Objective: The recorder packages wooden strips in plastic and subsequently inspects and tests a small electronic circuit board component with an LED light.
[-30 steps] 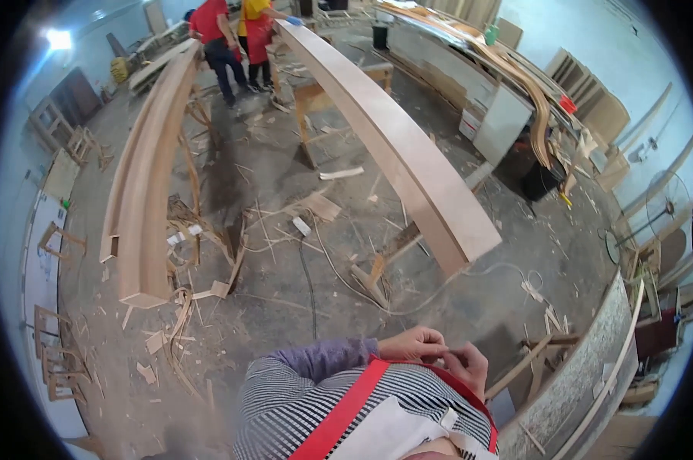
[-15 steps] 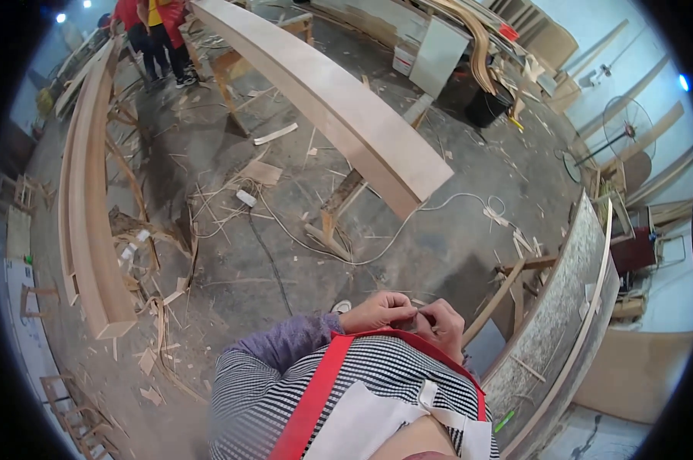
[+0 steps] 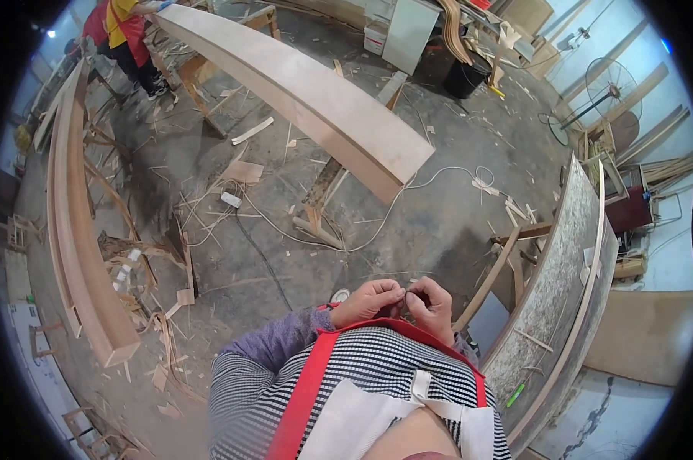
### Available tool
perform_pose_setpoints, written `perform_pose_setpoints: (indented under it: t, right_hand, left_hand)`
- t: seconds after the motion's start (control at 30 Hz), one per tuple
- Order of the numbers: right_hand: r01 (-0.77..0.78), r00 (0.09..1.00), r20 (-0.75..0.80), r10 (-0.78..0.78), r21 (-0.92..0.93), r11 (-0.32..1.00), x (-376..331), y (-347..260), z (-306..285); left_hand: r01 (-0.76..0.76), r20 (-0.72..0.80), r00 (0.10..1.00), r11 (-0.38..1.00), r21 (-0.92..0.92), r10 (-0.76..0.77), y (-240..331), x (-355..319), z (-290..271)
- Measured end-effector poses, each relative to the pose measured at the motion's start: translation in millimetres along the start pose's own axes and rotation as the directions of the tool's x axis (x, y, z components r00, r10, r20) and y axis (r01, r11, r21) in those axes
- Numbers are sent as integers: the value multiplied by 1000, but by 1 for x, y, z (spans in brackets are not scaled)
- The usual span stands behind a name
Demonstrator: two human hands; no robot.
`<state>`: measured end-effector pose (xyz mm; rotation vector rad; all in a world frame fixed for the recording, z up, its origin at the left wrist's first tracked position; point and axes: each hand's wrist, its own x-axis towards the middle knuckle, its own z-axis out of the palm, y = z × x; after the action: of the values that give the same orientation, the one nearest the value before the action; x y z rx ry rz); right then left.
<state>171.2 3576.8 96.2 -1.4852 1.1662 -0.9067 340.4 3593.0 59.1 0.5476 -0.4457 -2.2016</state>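
Observation:
Close in front of my chest, just above the top edge of my red apron (image 3: 396,326), both hands are raised. My left hand (image 3: 366,302) is closed with thumb and finger pinched together. Beside it, my right hand (image 3: 432,308) is curled the same way, its fingertips a short gap from the left ones. Whatever they pinch, if anything, is too small or hidden to make out. Farther ahead, out of reach of both hands, a long curved pale wooden beam (image 3: 316,88) rests on wooden supports.
To the left stands another long moulded wooden piece (image 3: 86,253). A worn board (image 3: 542,330) with a thin strip lies close on my right. Cable (image 3: 339,249), a white power strip (image 3: 230,200) and wood scraps litter the floor. A person (image 3: 132,46) holds the beam's far end.
My hands have come slightly apart and shifted a little left. The view has tilted and moved slightly. At the far end, the person in yellow and red now has a gloved hand at the beam.

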Motion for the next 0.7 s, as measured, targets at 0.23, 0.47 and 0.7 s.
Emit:
perform_pose_setpoints:
  t: [0.23,0.47,0.7]
  right_hand:
    - [429,897,53,-439,-345,835,11,-23,8]
    - [548,835,142,-532,-314,775,13,-23,10]
    - [549,836,224,-501,-351,759,8,-22,10]
  left_hand:
    - [60,-7,998,997,-53,-61,5,-3,-1]
    - [123,34,992,975,-186,-119,-1,-4,-10]
    - [187,19,982,966,-181,-187,-3,-5,-12]
